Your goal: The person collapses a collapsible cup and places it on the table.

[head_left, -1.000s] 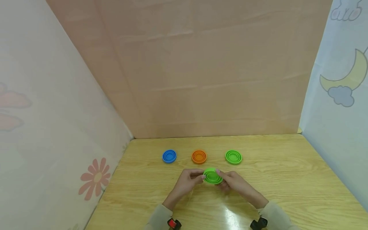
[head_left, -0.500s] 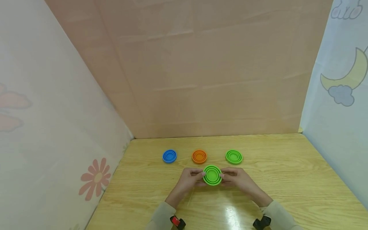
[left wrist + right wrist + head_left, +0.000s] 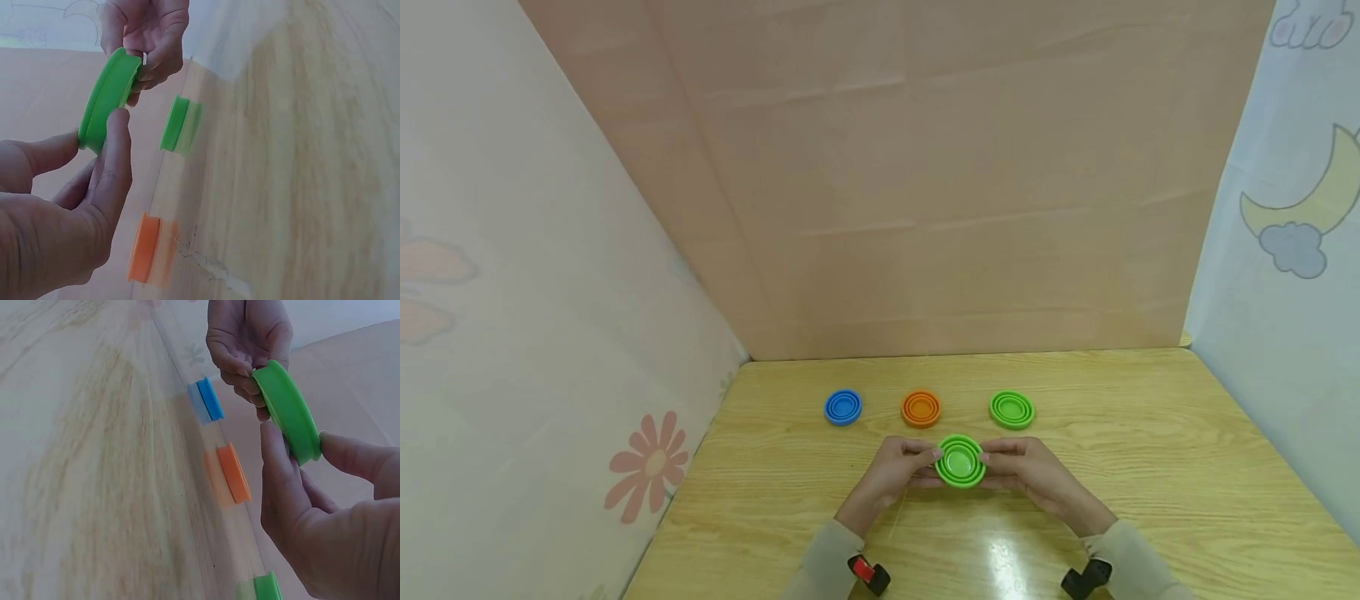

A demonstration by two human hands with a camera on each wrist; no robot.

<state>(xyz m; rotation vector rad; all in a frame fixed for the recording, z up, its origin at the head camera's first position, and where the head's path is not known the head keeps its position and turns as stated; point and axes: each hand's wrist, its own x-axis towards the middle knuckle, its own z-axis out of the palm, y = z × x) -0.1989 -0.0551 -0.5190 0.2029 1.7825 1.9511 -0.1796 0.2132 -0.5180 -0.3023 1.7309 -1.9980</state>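
Note:
Between both hands a round green collapsible cup [image 3: 960, 462], folded flat into concentric rings, is held up off the table. My left hand [image 3: 891, 473] pinches its left edge, thumb on the upper face and fingers beneath. On the opposite edge my right hand [image 3: 1032, 472] has the same pinch. Both wrist views show the green cup [image 3: 107, 103] edge-on, with a wide rim and a shallow side. Behind the hands, a blue folded cup [image 3: 843, 407], an orange folded cup [image 3: 921, 409] and a second green folded cup [image 3: 1012, 410] lie in a row.
The wood-grain table [image 3: 760, 492] ends at a beige back panel [image 3: 955, 192]. Pale printed walls [image 3: 550, 250] flank it on both sides. Each wrist carries a dark camera mount [image 3: 1086, 578] on its sleeve. Glare shows near the table's front.
The right hand has moved from the cup's upper right onto its right edge. The held cup has tipped to face the head camera more fully and shifted slightly right.

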